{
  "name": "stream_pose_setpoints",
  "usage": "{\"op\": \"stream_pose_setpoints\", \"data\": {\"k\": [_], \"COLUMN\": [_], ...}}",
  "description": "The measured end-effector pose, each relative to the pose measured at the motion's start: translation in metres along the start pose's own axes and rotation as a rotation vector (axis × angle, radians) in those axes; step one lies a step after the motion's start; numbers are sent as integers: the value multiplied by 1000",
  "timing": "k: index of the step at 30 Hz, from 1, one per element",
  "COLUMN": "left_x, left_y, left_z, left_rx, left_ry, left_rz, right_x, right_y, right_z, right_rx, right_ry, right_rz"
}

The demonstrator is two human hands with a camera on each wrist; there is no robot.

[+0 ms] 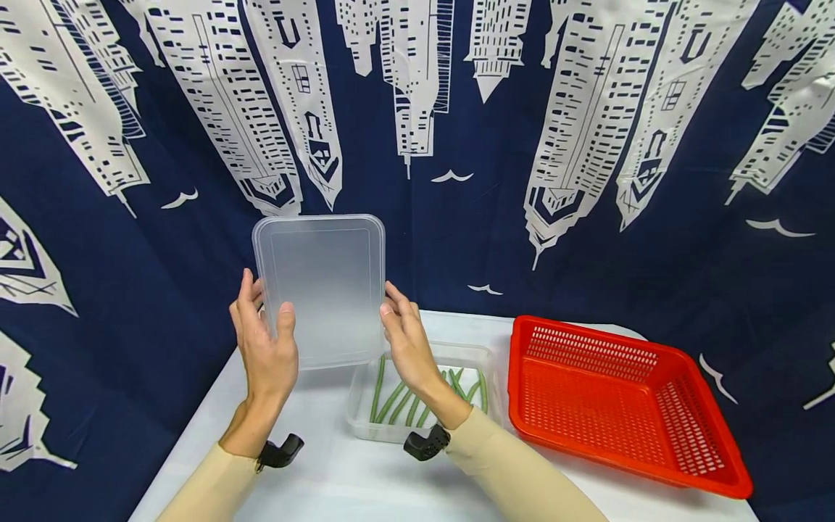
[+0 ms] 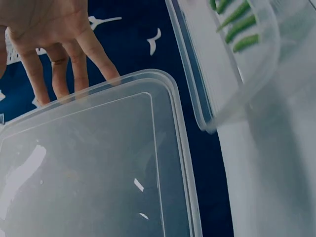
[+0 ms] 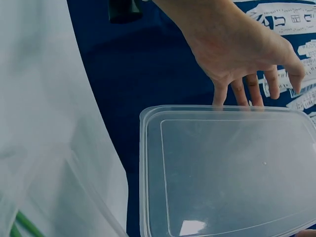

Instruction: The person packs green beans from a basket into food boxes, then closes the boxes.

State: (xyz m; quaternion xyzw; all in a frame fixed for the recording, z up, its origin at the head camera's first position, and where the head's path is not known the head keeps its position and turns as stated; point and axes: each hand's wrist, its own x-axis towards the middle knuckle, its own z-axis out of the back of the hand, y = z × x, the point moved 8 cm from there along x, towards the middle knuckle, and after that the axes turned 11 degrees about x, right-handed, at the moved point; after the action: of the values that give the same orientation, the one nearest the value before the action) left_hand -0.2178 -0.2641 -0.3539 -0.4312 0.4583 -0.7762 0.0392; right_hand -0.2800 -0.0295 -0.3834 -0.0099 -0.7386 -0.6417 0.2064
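A translucent plastic lid (image 1: 322,290) stands upright in the air between my two hands. My left hand (image 1: 267,301) pinches its left edge, thumb in front and fingers behind. My right hand (image 1: 394,304) holds the right edge the same way. Under the lid, a clear rectangular container (image 1: 485,355) sits on the white table with several green beans (image 1: 391,399) lying in it. In the left wrist view, the lid (image 2: 98,163) fills the lower frame with the right hand's fingers (image 2: 59,74) on its far edge. In the right wrist view, the left hand's fingers (image 3: 242,91) touch the lid (image 3: 232,168).
A red perforated basket (image 1: 620,399) stands empty on the table to the right of the container. The white table (image 1: 326,471) ends near both sides. A dark blue curtain (image 1: 457,239) with white buildings hangs close behind.
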Motion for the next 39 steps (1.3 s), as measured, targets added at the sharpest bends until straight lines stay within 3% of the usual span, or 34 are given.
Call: {"op": "stream_pose_setpoints", "data": {"k": [10,17,27,33,39], "left_x": [-2,-6,-19,-28,-37], "left_y": [-17,-29,-41,-43,-34], "left_z": [-35,-56,-69,-71,-75], "left_rx": [23,-67,-92,-105,-172], "left_ry": [47,130,215,221,289], "left_rz": [-25,-24,-42,-57,37], "right_x": [-4,-7,-20,-26,-34], "right_y": [10,18,29,24,17], "right_z": [45,73,101,107,114], "right_rx": [15,37,20,104,168], "right_ry": [-68,-129,-206,-238,-260], "right_rz": [-7,13,52,57,26]}}
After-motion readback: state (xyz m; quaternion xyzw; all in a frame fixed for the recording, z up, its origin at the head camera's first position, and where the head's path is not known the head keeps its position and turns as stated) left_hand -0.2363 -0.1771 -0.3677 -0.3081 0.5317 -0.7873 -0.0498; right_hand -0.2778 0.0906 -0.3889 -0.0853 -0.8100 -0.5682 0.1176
